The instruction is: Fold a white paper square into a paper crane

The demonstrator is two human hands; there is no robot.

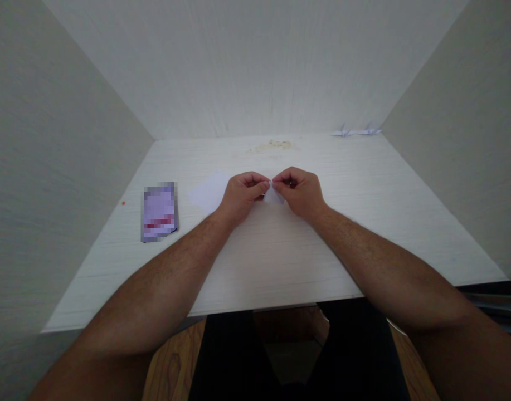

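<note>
A walled-in sitting booth, like a study or office cubicle

A pale, streaky table fills the space between a back panel, a left panel and a right panel, all plain and greyish. A wood-grained seat shows below its front edge. Whether this is an office, a school or a home cannot be told.

The bare left hand and bare right hand nearly meet, thumbs pinched against curled forefingers; bare forearms spread apart behind them.
</note>
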